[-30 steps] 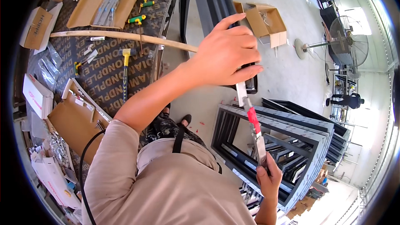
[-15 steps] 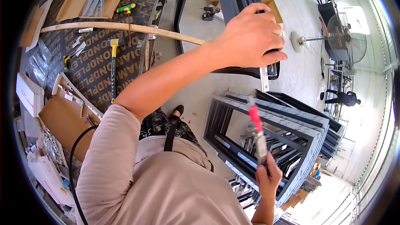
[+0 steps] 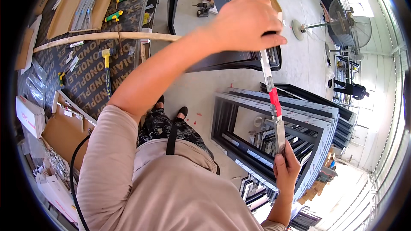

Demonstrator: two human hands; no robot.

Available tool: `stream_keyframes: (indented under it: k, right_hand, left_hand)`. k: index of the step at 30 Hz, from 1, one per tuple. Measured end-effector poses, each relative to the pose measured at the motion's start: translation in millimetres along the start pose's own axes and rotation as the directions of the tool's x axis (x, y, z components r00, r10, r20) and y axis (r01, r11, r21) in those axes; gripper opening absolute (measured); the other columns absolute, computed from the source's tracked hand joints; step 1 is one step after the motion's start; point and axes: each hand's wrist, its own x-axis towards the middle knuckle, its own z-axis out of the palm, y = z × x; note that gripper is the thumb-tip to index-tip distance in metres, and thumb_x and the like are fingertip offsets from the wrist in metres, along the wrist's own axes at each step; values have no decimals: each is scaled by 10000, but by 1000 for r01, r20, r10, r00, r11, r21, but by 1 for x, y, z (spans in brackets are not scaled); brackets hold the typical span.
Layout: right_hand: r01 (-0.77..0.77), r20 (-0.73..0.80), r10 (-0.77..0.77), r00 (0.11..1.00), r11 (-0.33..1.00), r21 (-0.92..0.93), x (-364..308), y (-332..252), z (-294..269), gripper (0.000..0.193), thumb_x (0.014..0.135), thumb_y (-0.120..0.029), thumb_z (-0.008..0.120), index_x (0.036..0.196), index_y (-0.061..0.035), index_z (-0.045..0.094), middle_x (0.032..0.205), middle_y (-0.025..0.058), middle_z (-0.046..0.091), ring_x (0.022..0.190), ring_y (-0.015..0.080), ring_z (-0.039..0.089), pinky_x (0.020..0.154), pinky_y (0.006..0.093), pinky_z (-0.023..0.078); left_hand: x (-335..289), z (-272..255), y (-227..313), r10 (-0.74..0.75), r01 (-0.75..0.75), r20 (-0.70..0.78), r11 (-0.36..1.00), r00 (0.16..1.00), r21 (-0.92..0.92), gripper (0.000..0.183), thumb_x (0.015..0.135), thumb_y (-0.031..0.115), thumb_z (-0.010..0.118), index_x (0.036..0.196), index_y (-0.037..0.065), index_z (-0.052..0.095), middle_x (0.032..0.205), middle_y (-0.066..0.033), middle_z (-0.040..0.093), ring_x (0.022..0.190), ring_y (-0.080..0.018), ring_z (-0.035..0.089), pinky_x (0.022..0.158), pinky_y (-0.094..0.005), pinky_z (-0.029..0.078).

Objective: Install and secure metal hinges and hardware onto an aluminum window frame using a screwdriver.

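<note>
My left hand (image 3: 248, 23) is curled, thumb toward the right, over the top end of a flat silver metal strip (image 3: 265, 62); its palm side and part of the grip are hidden. Below, my right hand (image 3: 287, 167) pinches the lower end of a slim metal window stay (image 3: 280, 134) between thumb and fingers. A red piece (image 3: 274, 99) sits midway along it. Strip and stay line up, but I cannot tell whether they are joined. Just behind my left hand stands a dark window frame (image 3: 220, 60).
Stacked window frames (image 3: 295, 117) with protective film lean below the stay. A workbench (image 3: 90, 68) at left carries a mallet (image 3: 107, 66), green-handled tools (image 3: 113, 16) and a wooden strip (image 3: 98, 35). A cordless drill (image 3: 205, 9), a fan (image 3: 351, 23) and a person (image 3: 355, 90) are farther off.
The red-marked stay in my right hand has come up into line with the strip under my left hand, closing the gap between them. The whole view has shifted slightly.
</note>
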Motion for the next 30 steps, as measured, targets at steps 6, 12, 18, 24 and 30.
stream_keyframes:
  k: [6, 12, 18, 24, 30]
  right_hand:
    - [-51, 23, 49, 999, 994, 98, 4, -3, 5, 477, 962, -198, 594, 1372, 26, 497, 669, -39, 490, 472, 4, 395, 408, 161, 287]
    - [52, 29, -50, 998, 995, -83, 44, -30, 17, 428, 909, -40, 557, 1332, 15, 526, 762, 21, 523, 633, 63, 443, 570, 200, 375]
    - [90, 40, -87, 995, 994, -68, 49, -22, 23, 452, 974, -129, 537, 1404, -5, 467, 679, -59, 459, 493, 0, 375, 430, 166, 300]
    - [37, 28, -36, 999, 998, -43, 69, -41, 43, 433, 946, -86, 561, 1359, 16, 482, 830, 67, 566, 709, 105, 487, 659, 229, 440]
    - [39, 39, -37, 999, 999, -33, 66, -50, 35, 426, 960, -110, 567, 1360, 14, 491, 790, 22, 549, 640, 64, 466, 579, 207, 413]
  left_hand:
    - [17, -13, -30, 7, -8, 13, 991, 1000, 132, 442, 848, 535, 638, 679, 127, 665, 673, -6, 583, 803, -208, 570, 924, -360, 404]
    - [15, -11, -29, -55, 45, 65, 990, 996, 136, 457, 843, 539, 639, 650, 126, 658, 660, 7, 577, 770, -207, 565, 886, -335, 397]
    - [11, 4, -33, 7, -2, -96, 998, 995, 57, 444, 840, 524, 641, 655, 121, 658, 664, -1, 583, 764, -211, 565, 922, -347, 397]
    - [9, -8, -29, -102, 104, -33, 991, 994, 82, 446, 873, 511, 612, 658, 122, 654, 649, -8, 577, 764, -216, 568, 952, -345, 399]
    - [14, -9, -25, -105, 107, -40, 992, 994, 72, 464, 897, 493, 587, 636, 112, 626, 618, -31, 548, 706, -240, 548, 889, -349, 412]
